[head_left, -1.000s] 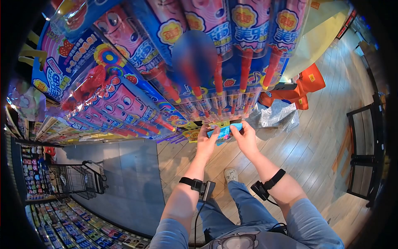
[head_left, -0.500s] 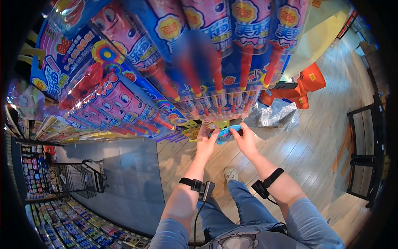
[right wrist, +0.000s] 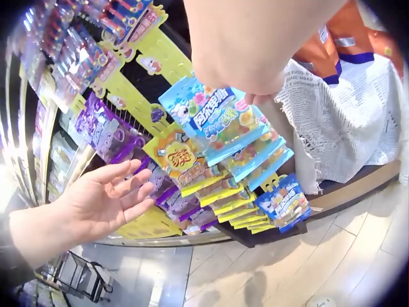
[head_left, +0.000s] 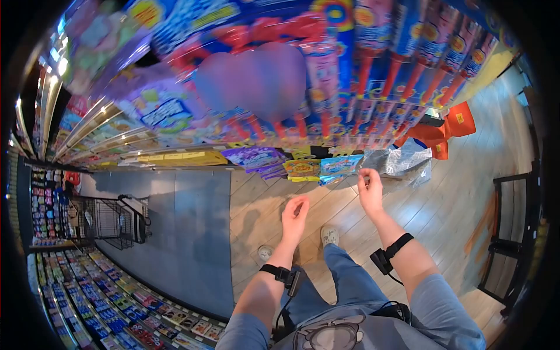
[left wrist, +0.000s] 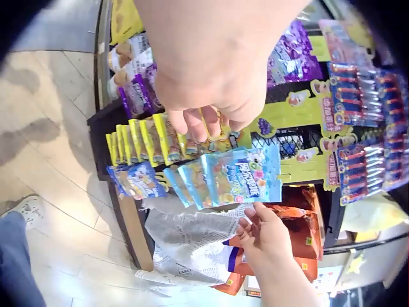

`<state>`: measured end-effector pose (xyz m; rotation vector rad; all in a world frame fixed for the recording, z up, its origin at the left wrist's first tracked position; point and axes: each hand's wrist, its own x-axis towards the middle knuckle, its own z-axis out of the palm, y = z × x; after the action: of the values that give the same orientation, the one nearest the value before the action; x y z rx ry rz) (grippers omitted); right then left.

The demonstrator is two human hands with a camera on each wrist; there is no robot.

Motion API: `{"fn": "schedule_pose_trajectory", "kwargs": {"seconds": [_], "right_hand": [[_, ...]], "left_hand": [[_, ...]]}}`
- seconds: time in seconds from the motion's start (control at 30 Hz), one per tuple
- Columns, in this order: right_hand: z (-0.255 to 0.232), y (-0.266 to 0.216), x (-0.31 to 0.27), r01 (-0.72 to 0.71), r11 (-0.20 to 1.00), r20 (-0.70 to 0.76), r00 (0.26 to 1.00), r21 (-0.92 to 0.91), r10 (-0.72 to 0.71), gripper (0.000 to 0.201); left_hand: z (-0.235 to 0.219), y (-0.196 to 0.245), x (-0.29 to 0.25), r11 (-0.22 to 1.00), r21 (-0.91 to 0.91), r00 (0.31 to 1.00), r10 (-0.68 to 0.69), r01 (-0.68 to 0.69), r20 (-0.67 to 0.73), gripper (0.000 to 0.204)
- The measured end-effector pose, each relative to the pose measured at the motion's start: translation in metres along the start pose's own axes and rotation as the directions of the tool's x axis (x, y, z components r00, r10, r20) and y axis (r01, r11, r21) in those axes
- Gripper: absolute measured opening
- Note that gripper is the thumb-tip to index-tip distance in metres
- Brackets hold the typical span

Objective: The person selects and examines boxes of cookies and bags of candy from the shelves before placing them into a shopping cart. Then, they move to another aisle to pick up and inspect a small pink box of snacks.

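Note:
My left hand (head_left: 296, 213) is off the rack and holds nothing. Its fingers are relaxed in the right wrist view, the palm (right wrist: 96, 204) turned up before the purple bags (right wrist: 105, 134). My right hand (head_left: 370, 189) is beside the light blue candy bags (head_left: 341, 168). From the left wrist, the right hand's loosely bent fingers (left wrist: 255, 220) appear just off the lower corner of the front blue bag (left wrist: 246, 176), with nothing in them. Yellow-edged orange candy bags (head_left: 303, 169) hang in a row next to the blue ones.
Tubes of candy (head_left: 402, 64) fill the display above the hands. Crumpled newsprint-patterned cloth (head_left: 402, 163) and an orange bag (head_left: 461, 119) are at the right. A shopping cart (head_left: 111, 219) stands on the left, a black frame (head_left: 507, 233) on the right.
Both hands have let go of the blue candy bag, which hangs in its row now. The left hand drew back toward the body, the right moved rightward. The head view turned left.

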<state>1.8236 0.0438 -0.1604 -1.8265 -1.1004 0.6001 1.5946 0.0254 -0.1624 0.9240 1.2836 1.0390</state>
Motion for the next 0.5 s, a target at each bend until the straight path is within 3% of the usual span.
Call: {"fn": "schedule_pose_trajectory", "kwargs": {"seconds": [0.03,0.07,0.2,0.27,0.3,0.37,0.4,0.47,0.5], "right_hand": [[0.003,-0.005,-0.008,-0.041,0.999,0.128,0.991,-0.024,0.044,0.022],[0.007,-0.01,-0.015,-0.08,0.995,0.249,0.964,-0.055,0.091,0.018],[0.053,-0.01,-0.039,-0.009,0.999,0.366,0.93,-0.045,0.025,0.018],[0.074,-0.014,-0.042,-0.014,1.0,0.508,0.861,-0.018,0.021,0.023],[0.084,-0.013,-0.042,-0.01,1.0,0.508,0.861,-0.026,0.022,0.023],[0.105,-0.012,-0.038,-0.124,0.984,0.637,0.75,-0.126,0.176,0.039],[0.113,-0.014,-0.035,-0.121,0.984,0.637,0.75,-0.133,0.179,0.039],[0.127,-0.018,-0.027,-0.462,0.887,0.583,0.715,-0.02,0.386,0.062],[0.135,-0.011,-0.023,-0.461,0.887,0.581,0.714,-0.029,0.39,0.062]], "left_hand": [[-0.011,-0.01,-0.011,1.0,-0.009,1.0,-0.001,0.001,-0.01,0.02],[-0.022,-0.016,-0.021,0.995,-0.047,0.996,-0.084,0.083,-0.026,0.02],[-0.064,-0.023,-0.062,0.963,-0.07,0.961,-0.265,0.26,-0.072,0.02],[-0.09,-0.035,-0.079,0.956,-0.052,0.955,-0.292,0.289,-0.059,0.023],[-0.103,-0.042,-0.086,0.949,-0.022,0.948,-0.314,0.314,-0.05,0.025],[-0.125,-0.048,-0.1,0.947,-0.041,0.945,-0.321,0.319,-0.058,0.025],[-0.137,-0.053,-0.106,0.935,-0.066,0.932,-0.354,0.349,-0.074,0.024],[-0.157,-0.057,-0.113,0.919,-0.099,0.917,-0.39,0.382,-0.086,0.024],[-0.167,-0.059,-0.118,0.913,-0.101,0.909,-0.404,0.395,-0.104,0.023]]}}
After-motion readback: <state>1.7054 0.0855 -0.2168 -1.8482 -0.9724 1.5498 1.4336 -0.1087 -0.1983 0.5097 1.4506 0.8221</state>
